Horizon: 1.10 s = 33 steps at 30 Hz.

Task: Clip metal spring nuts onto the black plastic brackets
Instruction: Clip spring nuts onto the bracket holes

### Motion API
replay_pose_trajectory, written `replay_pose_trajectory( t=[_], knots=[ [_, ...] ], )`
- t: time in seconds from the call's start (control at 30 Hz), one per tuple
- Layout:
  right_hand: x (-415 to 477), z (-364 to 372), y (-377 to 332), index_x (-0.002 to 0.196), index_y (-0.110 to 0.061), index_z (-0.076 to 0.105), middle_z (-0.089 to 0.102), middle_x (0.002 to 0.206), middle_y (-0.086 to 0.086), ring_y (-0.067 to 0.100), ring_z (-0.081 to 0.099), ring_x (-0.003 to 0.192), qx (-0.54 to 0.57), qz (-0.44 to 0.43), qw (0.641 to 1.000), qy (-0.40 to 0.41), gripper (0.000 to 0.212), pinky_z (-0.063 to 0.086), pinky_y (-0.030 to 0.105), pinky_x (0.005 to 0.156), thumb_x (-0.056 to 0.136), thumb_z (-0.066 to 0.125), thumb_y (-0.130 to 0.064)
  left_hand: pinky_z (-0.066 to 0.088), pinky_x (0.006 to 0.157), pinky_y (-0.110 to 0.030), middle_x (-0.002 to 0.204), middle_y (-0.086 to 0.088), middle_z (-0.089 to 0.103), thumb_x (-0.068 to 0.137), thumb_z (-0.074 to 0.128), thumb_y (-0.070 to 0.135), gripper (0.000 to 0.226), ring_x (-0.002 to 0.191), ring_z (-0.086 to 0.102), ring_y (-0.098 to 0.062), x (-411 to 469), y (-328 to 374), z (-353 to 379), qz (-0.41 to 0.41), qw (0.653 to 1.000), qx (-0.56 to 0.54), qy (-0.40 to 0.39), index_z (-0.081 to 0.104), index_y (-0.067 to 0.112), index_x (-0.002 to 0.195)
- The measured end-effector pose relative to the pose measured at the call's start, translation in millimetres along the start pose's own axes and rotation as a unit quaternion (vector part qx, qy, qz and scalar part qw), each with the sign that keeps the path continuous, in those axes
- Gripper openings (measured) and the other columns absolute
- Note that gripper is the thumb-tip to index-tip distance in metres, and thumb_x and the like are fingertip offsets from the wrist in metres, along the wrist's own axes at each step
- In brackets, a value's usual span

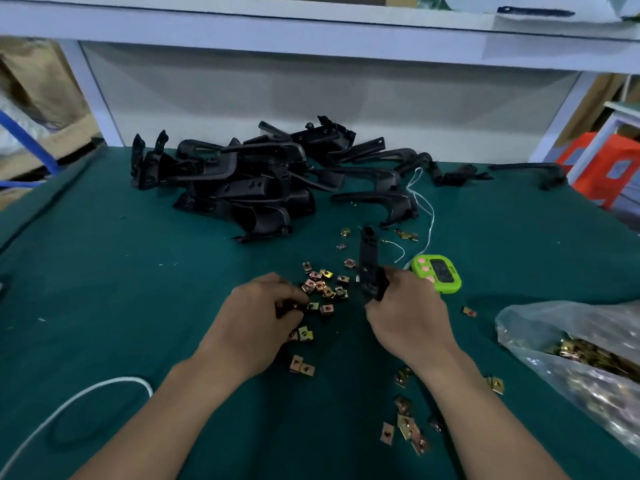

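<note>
The big green worktop [138,271] is covered with loose bits, so a dropped piece could be hard to find again. The pile of black brackets [235,181] at 12 o'clock is all tangled, and pulling one out could drag others along. The bag [571,368] at 4 o'clock lies open and full, so a bump from an arm could spill it.

The right hand [408,313] is curled tight around the bottom of one bracket [367,258], which stands up toward 12 o'clock. The left hand [263,313] has its fingers bent down on the spring nuts [322,284] in the middle. I cannot tell if it has one pinched yet. A nut is tiny, so it could slip away, go on crooked, or nip a finger when it snaps on.

The worktop looks like soft, flat cloth. The brackets are hard, dull plastic with long bent arms and small holes. The bag is thin, clear and crinkly. The timer [438,273] at 2 o'clock from the nuts is smooth, bright green and rounded. The nuts are shiny, gold-coloured metal, small folded squares with a hole.
</note>
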State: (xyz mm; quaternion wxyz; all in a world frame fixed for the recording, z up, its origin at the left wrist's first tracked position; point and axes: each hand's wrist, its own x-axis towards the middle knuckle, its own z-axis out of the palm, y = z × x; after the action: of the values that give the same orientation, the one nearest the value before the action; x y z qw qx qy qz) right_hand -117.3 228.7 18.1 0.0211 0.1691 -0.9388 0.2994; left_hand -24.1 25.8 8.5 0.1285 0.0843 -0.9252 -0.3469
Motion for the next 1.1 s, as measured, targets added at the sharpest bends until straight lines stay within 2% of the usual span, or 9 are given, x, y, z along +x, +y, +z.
replay_pose_trajectory(
  t=[0.2,0.27,0.4,0.57,0.63,0.7,0.8,0.97,1.1],
  knots=[
    [-7.3,8.3,-12.1,0.095,-0.026,0.057,0.064,0.078,-0.003,0.030,0.058,0.075,-0.036,-0.060,0.998,-0.005,0.005,0.048,0.038,0.063,0.092,0.054,-0.028,0.035,0.087,0.003,0.106,0.032,0.063,0.090,0.067,0.003,0.039,0.103,0.058,0.006,-7.4,9.2,-14.5,0.023,0.998,0.010,0.065,0.077,0.036,0.108],
    [-8.6,10.1,-13.0,0.092,-0.026,0.055,0.061,0.074,-0.005,0.028,0.058,0.072,-0.045,-0.067,0.997,-0.002,0.002,0.041,0.035,0.057,0.092,0.054,-0.028,0.045,0.087,-0.007,0.100,0.035,0.064,0.084,0.061,0.005,0.044,0.097,0.060,0.004,-11.7,7.2,-25.8,0.030,0.998,0.053,0.012,0.077,0.045,0.093],
    [-8.8,9.7,-11.8,0.086,-0.025,0.053,0.061,0.073,-0.003,0.029,0.057,0.073,-0.029,-0.065,0.997,-0.007,0.007,0.041,0.036,0.059,0.091,0.053,-0.030,0.050,0.072,-0.018,0.093,0.034,0.059,0.084,0.074,0.035,0.012,0.086,0.058,0.006,-17.6,6.2,-27.4,-0.005,0.992,0.086,-0.095,0.072,0.046,0.085],
    [-13.6,4.5,-12.8,0.089,-0.025,0.058,0.061,0.069,-0.004,0.028,0.057,0.068,-0.010,-0.072,0.997,-0.006,0.015,0.042,0.035,0.059,0.081,0.048,-0.032,0.044,0.062,-0.006,0.076,0.023,0.068,0.081,0.084,0.025,0.017,0.083,0.060,0.010,-14.2,4.9,-18.1,-0.037,0.999,-0.004,-0.032,0.074,0.035,0.072],
    [-16.3,2.3,-13.3,0.081,-0.028,0.056,0.057,0.062,-0.005,0.024,0.054,0.061,0.028,-0.073,0.997,-0.010,0.005,0.041,0.034,0.055,0.083,0.053,-0.031,0.042,0.060,-0.003,0.073,0.029,0.067,0.077,0.087,0.024,0.020,0.076,0.062,0.012,-14.0,7.2,-13.7,-0.059,0.997,-0.056,0.014,0.073,0.035,0.068],
    [-19.2,1.7,-19.3,0.069,-0.028,0.050,0.049,0.055,-0.005,0.021,0.048,0.054,0.071,-0.094,0.993,-0.019,0.020,0.034,0.032,0.051,0.088,0.057,-0.025,0.043,0.056,-0.004,0.068,0.026,0.069,0.074,0.088,0.024,0.021,0.067,0.064,0.009,-14.0,12.5,-9.8,-0.083,0.991,-0.103,0.033,0.073,0.037,0.067],
    [-23.4,2.9,-34.3,0.077,-0.012,0.060,0.055,0.062,0.002,0.023,0.052,0.057,0.075,-0.123,0.987,-0.077,0.019,0.037,0.040,0.051,0.092,0.058,-0.024,0.046,0.054,-0.007,0.067,0.018,0.072,0.074,0.088,0.018,0.021,0.061,0.066,0.005,-14.4,18.0,-6.6,-0.099,0.982,-0.160,0.034,0.076,0.035,0.073],
    [-38.8,0.6,-46.2,0.070,-0.013,0.062,0.061,0.059,-0.002,0.012,0.053,0.053,0.071,-0.142,0.966,-0.203,0.027,0.040,0.022,0.048,0.071,0.080,-0.034,0.041,0.056,-0.005,0.063,0.021,0.070,0.079,0.076,0.002,0.031,0.063,0.063,0.011,-12.7,15.3,-15.2,-0.062,0.993,-0.090,0.044,0.073,0.031,0.068],
    [-42.2,3.9,-48.6,0.063,-0.011,0.057,0.053,0.052,0.000,0.013,0.041,0.046,0.057,-0.158,0.964,-0.208,0.032,0.033,0.020,0.043,0.073,0.080,-0.030,0.050,0.066,-0.018,0.076,0.010,0.076,0.081,0.066,-0.005,0.031,0.080,0.072,-0.003,-13.4,6.6,-20.4,-0.034,0.996,-0.075,0.043,0.078,0.023,0.083]
  ],
)
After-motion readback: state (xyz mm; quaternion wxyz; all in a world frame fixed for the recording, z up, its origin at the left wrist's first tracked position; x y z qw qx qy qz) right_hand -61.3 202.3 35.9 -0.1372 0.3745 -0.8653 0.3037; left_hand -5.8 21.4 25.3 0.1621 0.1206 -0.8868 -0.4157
